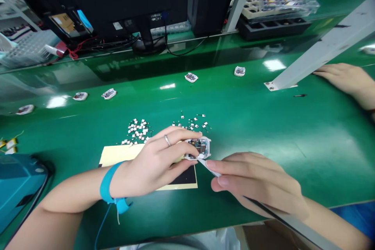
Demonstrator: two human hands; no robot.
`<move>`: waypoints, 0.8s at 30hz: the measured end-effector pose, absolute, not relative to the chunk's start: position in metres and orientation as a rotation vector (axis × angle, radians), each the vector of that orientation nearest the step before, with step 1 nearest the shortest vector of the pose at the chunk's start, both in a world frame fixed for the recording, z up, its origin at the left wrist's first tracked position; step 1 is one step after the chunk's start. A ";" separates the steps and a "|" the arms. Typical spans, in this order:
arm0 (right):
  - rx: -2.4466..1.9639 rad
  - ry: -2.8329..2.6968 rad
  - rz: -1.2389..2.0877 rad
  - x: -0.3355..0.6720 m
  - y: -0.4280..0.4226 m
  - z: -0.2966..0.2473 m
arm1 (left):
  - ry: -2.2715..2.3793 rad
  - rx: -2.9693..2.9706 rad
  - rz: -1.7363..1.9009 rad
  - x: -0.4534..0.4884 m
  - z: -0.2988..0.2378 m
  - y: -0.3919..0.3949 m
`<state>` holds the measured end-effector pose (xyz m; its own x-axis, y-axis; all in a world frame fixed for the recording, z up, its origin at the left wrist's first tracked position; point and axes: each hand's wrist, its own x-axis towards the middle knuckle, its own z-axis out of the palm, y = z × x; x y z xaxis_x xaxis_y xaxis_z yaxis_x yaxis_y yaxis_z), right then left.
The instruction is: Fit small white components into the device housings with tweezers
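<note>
My left hand [155,162], with a ring and a blue wrist strap [108,187], pinches a small white housing with a circuit board inside [200,147] just above the green belt. My right hand [252,185] is closed round a thin white tool [209,168] whose tip touches the housing's lower edge. Under my left hand lies a yellow sheet with a black pad [187,177]. Two heaps of tiny white and silver parts [139,129] [195,121] lie just beyond the hands.
Several similar white units [109,93] [191,77] [239,71] lie spaced along the belt [263,125]. A monitor stand [146,43], trays [278,8] and a slanted metal bar [322,47] stand behind. Another person's hand [345,80] rests at right. A teal device [17,183] sits at left.
</note>
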<state>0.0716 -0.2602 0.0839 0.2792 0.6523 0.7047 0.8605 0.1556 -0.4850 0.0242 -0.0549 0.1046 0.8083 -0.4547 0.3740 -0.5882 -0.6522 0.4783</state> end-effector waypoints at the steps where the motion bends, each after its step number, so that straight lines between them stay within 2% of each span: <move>1: -1.553 -1.406 -0.272 0.071 -0.259 0.085 | -0.752 2.396 0.304 0.024 0.105 -0.055; 8: -1.502 -1.152 -0.158 0.070 -0.250 0.093 | -0.728 2.270 0.328 0.023 0.104 -0.056; 14: -1.485 -1.142 -0.096 0.070 -0.253 0.093 | -0.761 2.202 0.367 0.020 0.102 -0.060; 20: -1.504 -1.051 -0.173 0.066 -0.257 0.084 | -0.809 2.184 0.362 0.019 0.100 -0.060; 24: -1.392 -0.913 -0.047 0.067 -0.254 0.082 | -0.768 2.182 0.393 0.019 0.098 -0.059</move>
